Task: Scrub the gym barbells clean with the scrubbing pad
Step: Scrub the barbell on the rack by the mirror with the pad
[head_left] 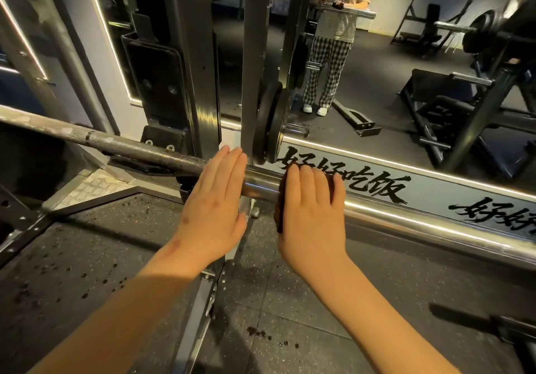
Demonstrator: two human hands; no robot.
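Chrome-plated steel barbell (261, 183) lies crosswise in the black metal rack (203, 83), its grey knurled shaft running left. Left hand (216, 202) lies flat on the bar, fingers straight and together, holding nothing. Right hand (311, 214), fingers extended too, presses the dark brown scrubbing pad (279, 214) onto the shiny sleeve. Dark crumbs speckle the grey rubber floor (290, 301).

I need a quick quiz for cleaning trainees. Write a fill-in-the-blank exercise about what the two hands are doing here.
1. The right hand presses the scrubbing pad onto the ____.
2. The left hand rests there too, fingers ____, holding nothing.
3. Behind the hands, a ____ reflects a standing person.
Missing words: barbell; straight; mirror.
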